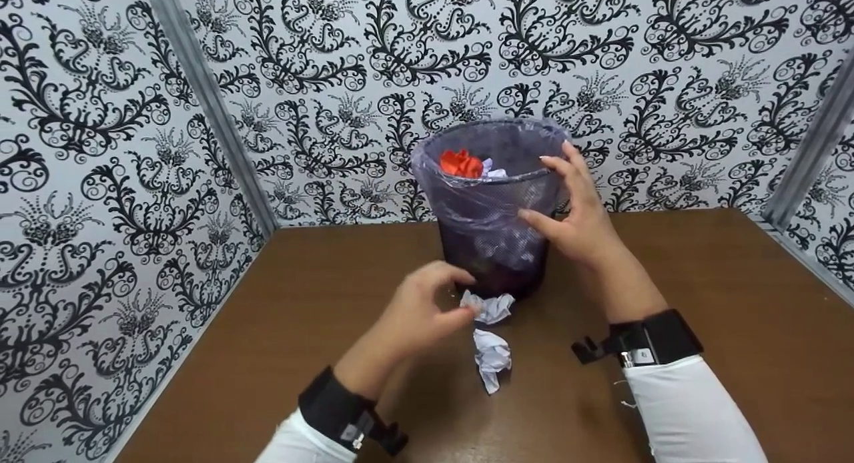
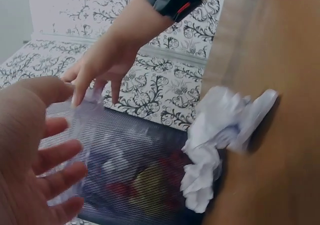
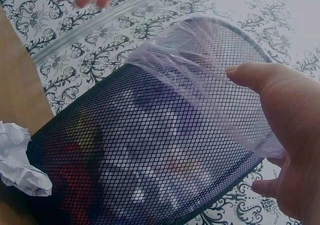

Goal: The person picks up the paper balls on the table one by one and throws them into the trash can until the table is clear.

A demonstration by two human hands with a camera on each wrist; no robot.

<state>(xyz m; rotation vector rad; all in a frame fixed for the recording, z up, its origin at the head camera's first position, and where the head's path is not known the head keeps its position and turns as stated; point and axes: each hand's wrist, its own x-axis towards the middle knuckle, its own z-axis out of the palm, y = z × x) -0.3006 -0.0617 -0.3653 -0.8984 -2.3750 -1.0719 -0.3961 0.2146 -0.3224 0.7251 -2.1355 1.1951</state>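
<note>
I see walls papered in a black-and-white floral wallpaper (image 1: 100,149) closing in on three sides, with grey corner strips, and a brown wooden table (image 1: 734,303) filling the floor of the booth. Toward the back of the table stands a black mesh wastebasket (image 1: 494,249), upright, lined with a thin purple plastic bag (image 1: 460,196) whose edge folds over the rim; inside I make out a red crumpled item (image 1: 460,163) and some white scraps beside it. My right hand (image 1: 577,216) lies against the basket's right side near the rim, fingers straight and spread on the bag and mesh, thumb on the front face, pressing rather than clenching. My left hand (image 1: 420,309) hovers low in front of the basket, its fingers loosely curled and released, gripping nothing; the fingertips are just beside a crumpled white paper ball (image 1: 490,307) that lies on the table touching the basket's base. A second crumpled paper ball (image 1: 492,359) lies just nearer to me, almost touching the first. Black wrist straps sit on both white sleeves (image 1: 687,409).
</note>
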